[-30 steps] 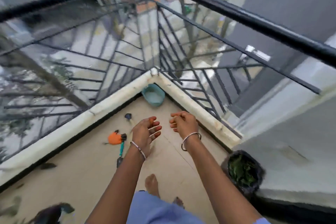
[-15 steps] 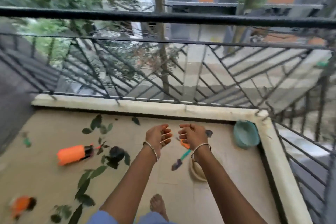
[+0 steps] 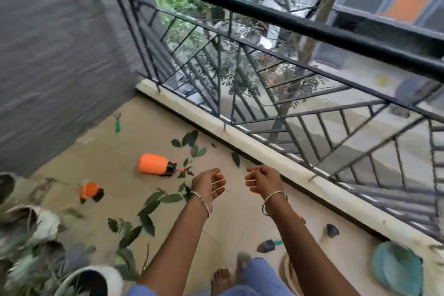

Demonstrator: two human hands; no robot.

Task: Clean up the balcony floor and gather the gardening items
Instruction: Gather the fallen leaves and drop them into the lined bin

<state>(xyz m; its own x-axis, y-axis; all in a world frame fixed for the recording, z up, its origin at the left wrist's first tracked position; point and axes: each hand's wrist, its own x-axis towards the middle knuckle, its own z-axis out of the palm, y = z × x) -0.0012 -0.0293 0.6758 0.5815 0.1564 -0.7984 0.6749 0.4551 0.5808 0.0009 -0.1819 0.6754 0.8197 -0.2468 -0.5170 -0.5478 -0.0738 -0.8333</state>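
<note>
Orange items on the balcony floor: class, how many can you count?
2. An orange sprayer lies among the leaves mid-floor; a smaller orange item lies left of it, nearer the pots. A third may hide behind the right forearm.

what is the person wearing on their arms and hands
No gloves on the left hand or right hand, and no sleeves on the forearms. Each wrist has a thin round silver band: the left bangle and the right bangle. Blue clothing shows below.
</note>
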